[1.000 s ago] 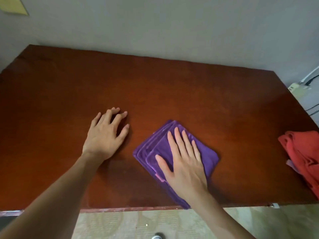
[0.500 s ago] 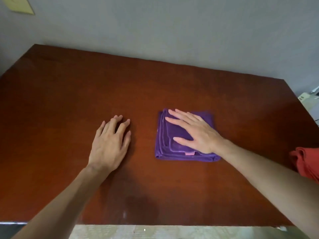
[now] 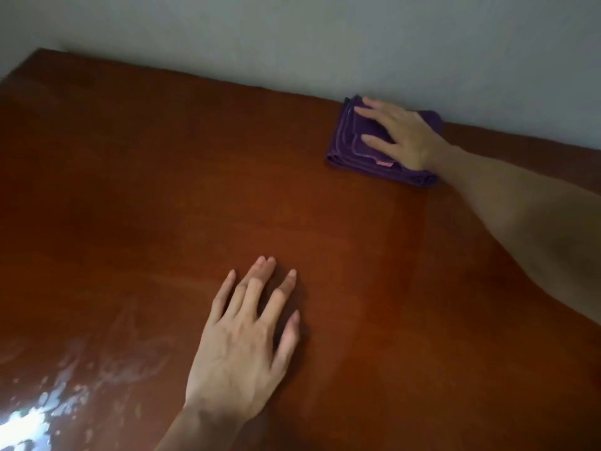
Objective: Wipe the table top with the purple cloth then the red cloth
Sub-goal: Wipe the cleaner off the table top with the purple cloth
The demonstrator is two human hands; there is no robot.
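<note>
- Table top (image 3: pixel 162 196): wide bare run across left and centre, open to a hand.
- Far edge butts the wall (image 3: pixel 292 34); no passage behind.
- Purple cloth (image 3: pixel 351 148) under right hand (image 3: pixel 400 135) blocks far right corner.
- Left hand (image 3: pixel 244 346) lies flat, near centre.

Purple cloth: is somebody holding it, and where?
The right hand lies flat on top of the folded purple cloth, pressing it to the table, not gripping. The left hand holds nothing.
</note>
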